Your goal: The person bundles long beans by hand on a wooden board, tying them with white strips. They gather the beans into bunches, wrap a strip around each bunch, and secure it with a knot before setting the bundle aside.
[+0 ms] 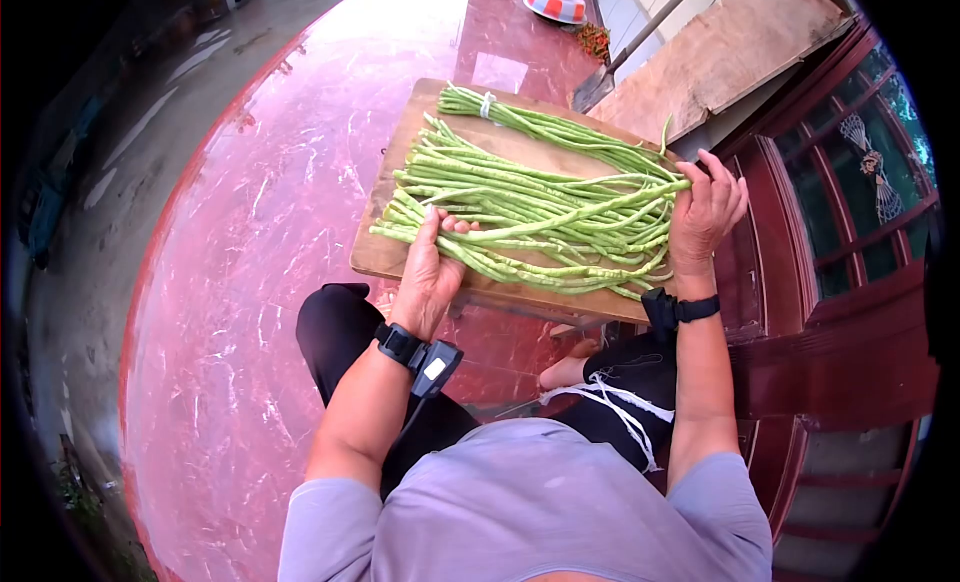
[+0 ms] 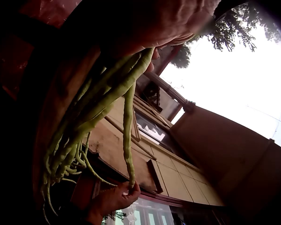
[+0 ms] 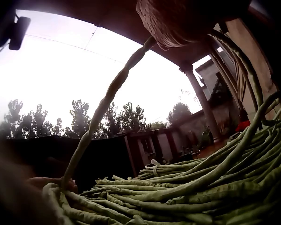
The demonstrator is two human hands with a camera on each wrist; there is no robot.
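Long beans (image 1: 540,252) lie in a loose heap across the wooden board (image 1: 395,172) on the red table (image 1: 280,212), and a second bunch (image 1: 560,130) held by a white tie (image 1: 487,105) sits at the board's 12 o'clock side. The left hand (image 1: 428,277) at 7 o'clock pinches one end of a single bean (image 1: 560,220) and the right hand (image 1: 706,214) at 3 o'clock curls its fingers round the other end, so I think the bean is held out straight to line it up with the rest. The beans are green, thin, bumpy and very long, and they bend easily.
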